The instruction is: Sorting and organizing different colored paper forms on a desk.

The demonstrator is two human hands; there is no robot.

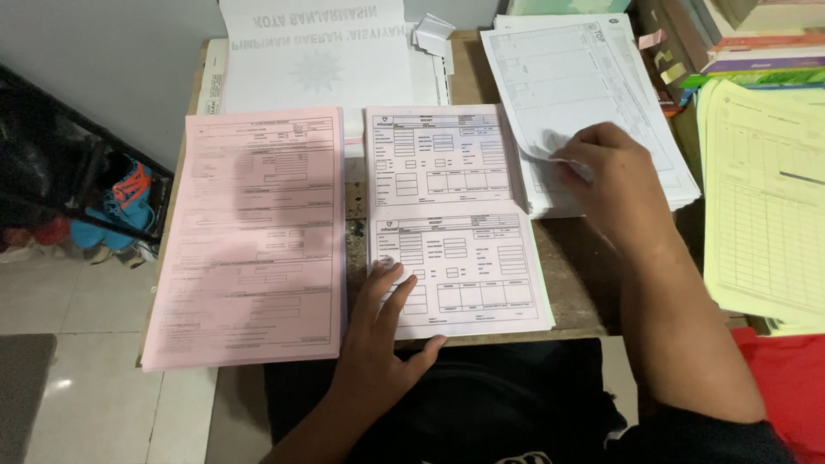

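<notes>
Pink forms sit in one stack [249,236] at the left of the wooden tabletop [576,266]. Beside it at centre we count two pale printed sheets, an upper sheet [438,155] and a lower sheet [460,266]. Our left hand [382,331] lies flat on the lower sheet's left edge, fingers [387,283] spread open. Our right hand [606,172] rests on one white stack [584,94] at upper right, its fingers pinching a white sheet corner [550,155]. One yellow stack [765,198] lies at far right.

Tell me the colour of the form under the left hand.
Pale pink form with dark printed boxes, under the left hand; head view.
</notes>
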